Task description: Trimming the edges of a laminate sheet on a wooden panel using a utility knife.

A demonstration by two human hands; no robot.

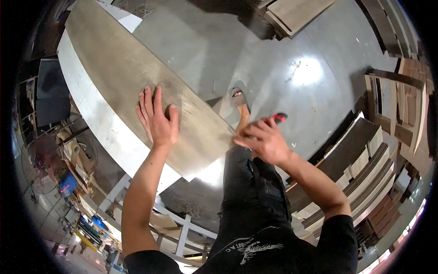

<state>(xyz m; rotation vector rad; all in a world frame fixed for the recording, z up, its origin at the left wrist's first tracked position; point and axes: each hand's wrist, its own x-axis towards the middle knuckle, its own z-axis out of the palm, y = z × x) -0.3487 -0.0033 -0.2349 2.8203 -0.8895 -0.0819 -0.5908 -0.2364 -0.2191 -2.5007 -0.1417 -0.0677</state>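
A long wood-grain board [123,68] lies on a white panel [91,105] that sticks out along its left side. My left hand [159,123] rests flat on the board, fingers spread, holding nothing. At the board's near right corner, my right hand [267,139] is closed around a tool with a red and black handle [279,118]. The handle's end points out past the knuckles. The tool's working end is hidden by the fingers and smeared by motion, so I cannot make out its exact kind. The fingertips are beside the board's edge.
Below the panel stands a light metal frame [183,235]. Stacked boards [360,173] fill the right side, with a wooden frame [396,107] beyond them. Another stack [296,16] stands at the far side. My sandalled foot [238,98] is on the grey floor [200,50] beside the board.
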